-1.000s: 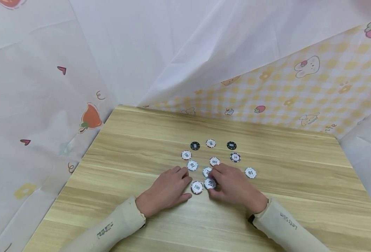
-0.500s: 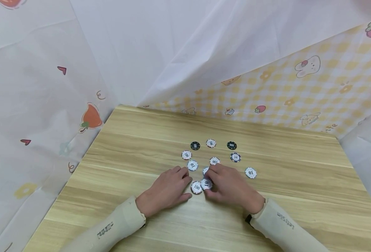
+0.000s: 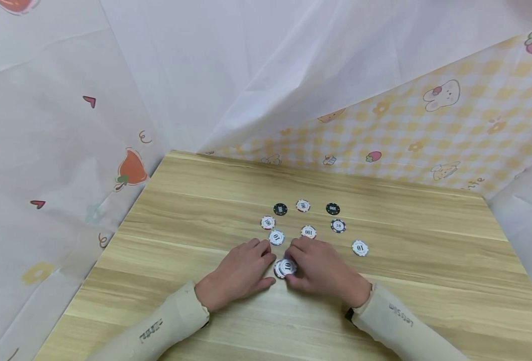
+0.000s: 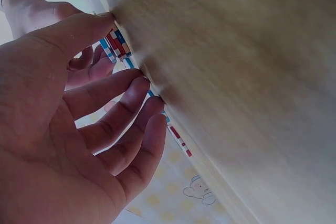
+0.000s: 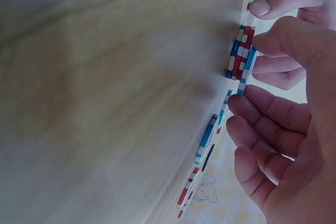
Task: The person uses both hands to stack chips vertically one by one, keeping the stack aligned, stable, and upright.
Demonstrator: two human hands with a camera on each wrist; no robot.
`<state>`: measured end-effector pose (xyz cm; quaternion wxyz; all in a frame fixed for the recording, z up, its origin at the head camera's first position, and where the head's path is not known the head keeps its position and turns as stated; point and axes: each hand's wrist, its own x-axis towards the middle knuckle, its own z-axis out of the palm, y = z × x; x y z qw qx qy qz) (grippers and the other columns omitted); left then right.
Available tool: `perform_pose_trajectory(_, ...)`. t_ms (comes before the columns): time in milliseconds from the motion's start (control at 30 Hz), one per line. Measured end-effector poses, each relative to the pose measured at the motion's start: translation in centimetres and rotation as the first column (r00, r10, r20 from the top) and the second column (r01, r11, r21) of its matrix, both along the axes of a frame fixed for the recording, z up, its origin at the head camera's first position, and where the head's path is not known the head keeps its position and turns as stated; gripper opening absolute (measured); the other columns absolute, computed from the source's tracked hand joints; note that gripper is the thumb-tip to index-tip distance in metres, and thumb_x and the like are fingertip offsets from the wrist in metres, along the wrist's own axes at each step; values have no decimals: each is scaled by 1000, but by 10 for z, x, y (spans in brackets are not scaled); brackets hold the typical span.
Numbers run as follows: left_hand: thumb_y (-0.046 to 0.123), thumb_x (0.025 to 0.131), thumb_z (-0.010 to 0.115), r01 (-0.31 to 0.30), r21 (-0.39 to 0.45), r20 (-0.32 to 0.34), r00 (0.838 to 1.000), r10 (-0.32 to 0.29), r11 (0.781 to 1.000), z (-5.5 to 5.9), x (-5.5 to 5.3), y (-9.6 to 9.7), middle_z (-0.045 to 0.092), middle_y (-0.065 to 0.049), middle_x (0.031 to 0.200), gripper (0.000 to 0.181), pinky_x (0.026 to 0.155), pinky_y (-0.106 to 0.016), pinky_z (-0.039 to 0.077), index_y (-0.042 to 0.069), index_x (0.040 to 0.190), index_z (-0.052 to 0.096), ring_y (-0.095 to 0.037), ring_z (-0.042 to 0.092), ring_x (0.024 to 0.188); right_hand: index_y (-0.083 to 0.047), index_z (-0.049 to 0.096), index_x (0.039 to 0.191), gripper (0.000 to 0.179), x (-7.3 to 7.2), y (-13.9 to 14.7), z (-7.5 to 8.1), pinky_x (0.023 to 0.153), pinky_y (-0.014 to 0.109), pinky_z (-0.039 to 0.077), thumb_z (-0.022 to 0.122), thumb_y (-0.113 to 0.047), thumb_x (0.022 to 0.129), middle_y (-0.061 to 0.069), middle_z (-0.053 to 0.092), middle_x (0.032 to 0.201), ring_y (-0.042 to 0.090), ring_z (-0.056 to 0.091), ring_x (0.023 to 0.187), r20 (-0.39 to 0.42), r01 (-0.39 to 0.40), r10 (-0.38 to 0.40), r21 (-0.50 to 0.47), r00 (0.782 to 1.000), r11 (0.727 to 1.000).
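Note:
My right hand (image 3: 320, 265) pinches a light-blue and white poker chip (image 3: 287, 266) marked 10 between thumb and fingers. Below that chip is a short stack of chips (image 5: 240, 53), red-edged ones over a blue-edged one. The held chip lies flat over the stack, set off toward the right hand in the head view. To the left, my left hand (image 3: 240, 268) rests on the table with relaxed fingers and holds nothing. Its thumb and fingertips lie around the near left side of the stack. Another chip (image 5: 207, 139), blue-edged, is hidden from the head view by the right hand.
Several chips lie singly beyond the hands, among them a light-blue 10 (image 3: 276, 237), a white 100 (image 3: 308, 231), a dark-blue 10 (image 3: 338, 225) and a black 100 (image 3: 333, 208). Another 10 chip (image 3: 360, 247) lies at right. Patterned cloth (image 3: 405, 125) borders the wooden table (image 3: 193, 190).
The right hand has slid the 10 chip leftward from beside the stack to over it, now covering most of the 100 chip. The left hand has stayed put.

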<state>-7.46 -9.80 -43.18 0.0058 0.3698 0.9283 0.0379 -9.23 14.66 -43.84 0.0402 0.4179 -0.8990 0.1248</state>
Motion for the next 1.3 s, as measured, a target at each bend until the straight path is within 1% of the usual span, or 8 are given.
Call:
perform_pose_trajectory(200,52,99,81,2,5,-2,1000,-2,1000,0,0,0,66,-3,119,50,80,-33,55,9,125,78,-19,59,99,-12,76,110,36,0,-4,-1,77,33,54,85,-41,90,-5,65,102,11,57,88,4,-9,9,8,1000,1000)
perform_pose_trajectory(567,50,98,82,7,12,-11,1000,-7,1000,0,0,0,66,-3,117,48,80,-34,55,9,123,78,-19,59,99,-13,76,109,36,1,-8,-2,75,32,54,83,-43,90,-5,65,101,11,58,87,-18,-25,25,3,1000,1000)
perform_pose_trajectory(767,51,99,81,1,0,-3,1000,-1,1000,0,0,0,67,-3,119,49,82,-34,56,10,125,78,-20,60,101,-13,77,110,36,2,-7,1,76,31,54,83,-43,91,-6,66,101,11,58,88,-2,-18,18,-6,1000,1000)
perform_pose_trajectory(900,51,99,80,4,-2,-14,1000,-4,1000,-1,0,1,67,-4,119,48,82,-35,56,10,123,79,-20,60,101,-12,77,111,36,3,-3,2,76,32,55,81,-43,93,-5,66,102,11,57,87,15,3,-2,-18,1000,1000)
perform_pose_trajectory(1100,50,99,81,18,7,-44,999,-18,1000,-2,0,2,68,-3,115,44,81,-34,56,11,118,81,-19,61,97,-12,77,111,33,5,9,1,80,36,58,79,-40,96,-1,69,105,15,63,93,6,38,-37,-32,999,999)
perform_pose_trajectory(1300,48,99,82,17,10,-38,999,-16,1000,0,0,3,69,-4,114,42,82,-35,57,11,117,81,-20,62,97,-12,76,115,35,8,24,3,83,40,58,79,-41,97,0,69,110,17,64,97,33,115,-115,-1,993,993)
